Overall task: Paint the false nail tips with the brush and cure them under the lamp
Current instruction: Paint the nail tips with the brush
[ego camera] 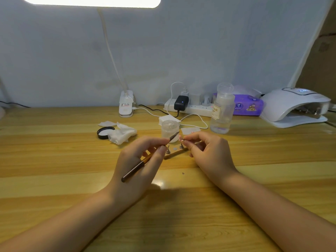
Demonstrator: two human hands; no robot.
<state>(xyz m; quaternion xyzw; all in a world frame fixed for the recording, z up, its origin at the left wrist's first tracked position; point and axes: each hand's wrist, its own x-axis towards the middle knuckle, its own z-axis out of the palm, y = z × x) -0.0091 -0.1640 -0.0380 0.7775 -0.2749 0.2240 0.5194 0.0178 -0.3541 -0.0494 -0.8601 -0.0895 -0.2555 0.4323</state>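
Your left hand grips the brush; your right hand pinches a nail tip mid-desk. You're painting: touch bristles lightly to it, then carry it to the lamp at the desk's far right corner.

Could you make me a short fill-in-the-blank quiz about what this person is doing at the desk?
1. The left hand holds a thin ____ by its handle.
2. The right hand pinches a small nail tip just in front of the brush tip, above the ____ table.
3. The white curing lamp sits at the far ____ of the table.
4. The black lid lies beside a crumpled white ____.

Missing words: brush; wooden; right; tissue
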